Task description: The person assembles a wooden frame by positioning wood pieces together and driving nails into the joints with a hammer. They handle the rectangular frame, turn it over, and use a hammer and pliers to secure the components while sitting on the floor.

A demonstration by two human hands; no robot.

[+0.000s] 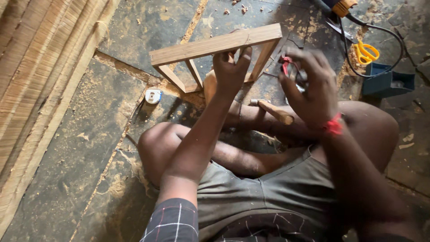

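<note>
A dark stone floor (pixel 80 134), dusted with sawdust, is spreading under a person who is sitting on it with bare knees bent. Stacked reed or slat matting (pixel 40 67) is lying along the left edge.

The left hand (pixel 230 67) is reaching forward and gripping a small wooden frame (pixel 215 45) at its top rail, fingers curled over the rail and the grip clamped on it. The frame is standing tilted on the floor just ahead of the knees, showing 1 long top rail and several short uprights.

The right hand (pixel 311 87), blurred, is hovering beside the frame's right end with a red band at the wrist. Its fingers are half curled near a red-handled tool (pixel 286 65); I cannot tell whether the grip is closing on it.

A hammer with a wooden handle (pixel 275 111) is resting across the shin. A small white tape measure (pixel 153 96) is lying on the floor left of the frame. Yellow-handled scissors (pixel 365 53), a black cable (pixel 385 31) and a blue box (pixel 387 80) are lying at the upper right.
</note>
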